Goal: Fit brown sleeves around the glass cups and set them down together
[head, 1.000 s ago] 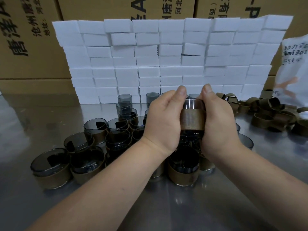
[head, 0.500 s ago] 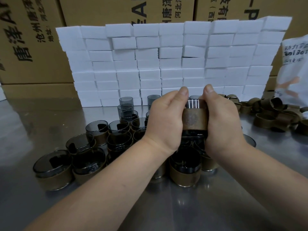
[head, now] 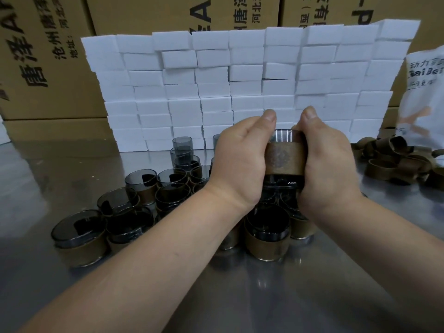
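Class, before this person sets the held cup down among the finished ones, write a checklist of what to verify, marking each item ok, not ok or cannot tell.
1. The brown patterned sleeve wraps the smoky glass cup, with glass showing above and below: ok.
2. The left hand and right hand both grip it: ok.
3. Cup held upright: ok.
4. Sleeve seam closed: cannot tell, hidden.
5. Bare shiny steel table in front of the cluster of sleeved cups: ok.

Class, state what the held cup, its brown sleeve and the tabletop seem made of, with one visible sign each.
Cup: smoky see-through glass, glossy; streak highlights. Sleeve: matte brown, perhaps leather or cork; stamped pattern, no shine. Tabletop: probably brushed steel; grey, blurred reflections.
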### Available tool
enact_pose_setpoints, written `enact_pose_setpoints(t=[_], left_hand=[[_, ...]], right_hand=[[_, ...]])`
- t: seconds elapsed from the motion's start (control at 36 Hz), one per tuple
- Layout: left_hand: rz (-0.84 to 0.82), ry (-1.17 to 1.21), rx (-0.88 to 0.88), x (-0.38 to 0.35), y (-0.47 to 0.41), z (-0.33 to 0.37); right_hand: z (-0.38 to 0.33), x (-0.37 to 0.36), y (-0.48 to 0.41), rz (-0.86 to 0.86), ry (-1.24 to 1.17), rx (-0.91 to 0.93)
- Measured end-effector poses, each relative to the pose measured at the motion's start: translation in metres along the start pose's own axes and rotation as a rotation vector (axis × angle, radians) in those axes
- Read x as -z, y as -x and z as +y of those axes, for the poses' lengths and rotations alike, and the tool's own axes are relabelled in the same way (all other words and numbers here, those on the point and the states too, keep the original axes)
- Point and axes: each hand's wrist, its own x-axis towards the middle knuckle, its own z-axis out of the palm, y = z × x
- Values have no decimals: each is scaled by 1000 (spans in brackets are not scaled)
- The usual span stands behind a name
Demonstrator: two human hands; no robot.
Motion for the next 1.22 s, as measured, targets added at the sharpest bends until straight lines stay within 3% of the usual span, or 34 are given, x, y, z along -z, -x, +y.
enact_pose_setpoints(t=[0.56,0.75,0.94,1.08,1.22], left_hand=[[27,1,9,3,-2,-2],[-70,20,-36,13,-7,4],[-285,-379,-108,27,-17,23],[-422,-705,23,36,-23,31],[-441,-879,72,40,-26,42]], right_hand=[[9,-3,-3,0,-84,-23],[8,-7,-2,-3,32,108],[7,-3,-8,35,180,150],[9,5,-15,89,255,92],[8,3,-15,96,243,48]])
